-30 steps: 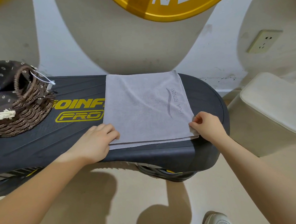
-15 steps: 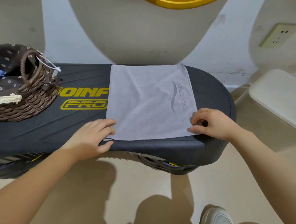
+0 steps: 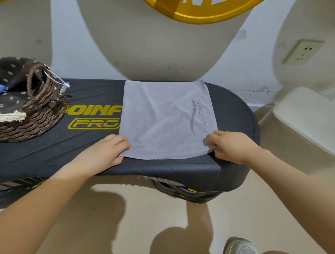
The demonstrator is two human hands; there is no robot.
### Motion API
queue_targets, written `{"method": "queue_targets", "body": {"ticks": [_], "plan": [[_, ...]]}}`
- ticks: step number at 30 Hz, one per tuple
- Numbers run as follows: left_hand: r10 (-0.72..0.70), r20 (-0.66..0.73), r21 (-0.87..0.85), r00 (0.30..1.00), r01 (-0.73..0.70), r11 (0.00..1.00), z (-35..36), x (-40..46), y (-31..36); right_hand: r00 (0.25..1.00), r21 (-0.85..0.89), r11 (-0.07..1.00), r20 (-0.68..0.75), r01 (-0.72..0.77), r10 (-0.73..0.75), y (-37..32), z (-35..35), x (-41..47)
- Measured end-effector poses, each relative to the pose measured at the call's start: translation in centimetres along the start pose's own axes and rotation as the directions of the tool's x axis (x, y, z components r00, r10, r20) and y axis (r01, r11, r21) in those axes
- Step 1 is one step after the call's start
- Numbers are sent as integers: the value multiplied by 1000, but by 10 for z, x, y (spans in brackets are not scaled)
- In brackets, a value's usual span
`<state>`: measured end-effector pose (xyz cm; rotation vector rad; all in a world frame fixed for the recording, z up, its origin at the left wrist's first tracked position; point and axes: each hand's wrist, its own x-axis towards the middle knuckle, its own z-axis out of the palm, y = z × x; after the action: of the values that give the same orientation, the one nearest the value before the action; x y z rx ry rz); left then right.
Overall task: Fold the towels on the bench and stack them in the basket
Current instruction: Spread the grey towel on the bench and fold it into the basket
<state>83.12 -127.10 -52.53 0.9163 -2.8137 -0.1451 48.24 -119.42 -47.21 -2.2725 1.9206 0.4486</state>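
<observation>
Both hands have slid to the near corners of the soft grey towel (image 3: pixel 167 119): left hand (image 3: pixel 103 155) and right hand (image 3: pixel 231 147) pinch it flat on the ribbed black surface (image 3: pixel 45 153), right of the woven basket (image 3: pixel 37 118).

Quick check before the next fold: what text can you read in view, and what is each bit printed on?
"YOGA FITNESS", faint grey print on the grey towel.
"OINF", yellow letters on the black bench, cut off by basket and towel.
"PRO", yellow outlined badge below it.
"NE", white letters on the yellow wall sign, cropped.
The basket tag is too small to read.
</observation>
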Motion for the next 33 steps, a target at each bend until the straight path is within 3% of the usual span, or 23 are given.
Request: {"method": "queue_targets", "body": {"ticks": [2,4,6,8,10,12,14,16,19,22,24,26,28,33], "plan": [[-153,11,-65,988,153,986,-6,6,7,997,154,986,-51,-56,65,3,1,2],[-305,-55,-176,951,291,940,-10,10,13,958,445,886,-170,-134,231,4,3,2],[-402,-130,-325,907,344,881,-14,13,18,893,766,631,-193,-122,407,-3,3,2],[-492,-153,-486,857,368,793,-17,15,24,864,915,403,-187,-20,467,-9,4,3],[-574,-99,-596,813,413,688,-20,20,27,887,886,464,-233,24,399,-9,4,4],[-592,-60,-633,804,428,645,-22,24,27,932,759,651,-244,12,268,-6,5,6],[-556,-8,-609,831,436,662,-24,27,26,948,620,785,-253,5,194,-1,8,8],[-504,65,-497,861,466,732,-25,27,21,937,572,820,-278,-17,213,2,11,10],[-504,49,-406,863,478,779,-24,26,15,880,716,693,-274,-83,389,1,7,14],[-556,29,-494,830,496,714,-27,29,15,856,915,404,-192,-21,480,-4,-2,15],[-558,47,-583,829,476,658,-28,28,13,861,953,304,-162,9,482,-1,-7,18],[-508,53,-632,860,423,649,-31,25,9,916,974,221,-45,-48,399,7,-10,18],[-446,89,-662,891,387,642,-34,19,4,967,970,175,128,-169,222,16,-10,15],[-288,290,-743,913,404,533,-55,7,0,912,911,181,394,-371,-113,36,-15,4]]}}
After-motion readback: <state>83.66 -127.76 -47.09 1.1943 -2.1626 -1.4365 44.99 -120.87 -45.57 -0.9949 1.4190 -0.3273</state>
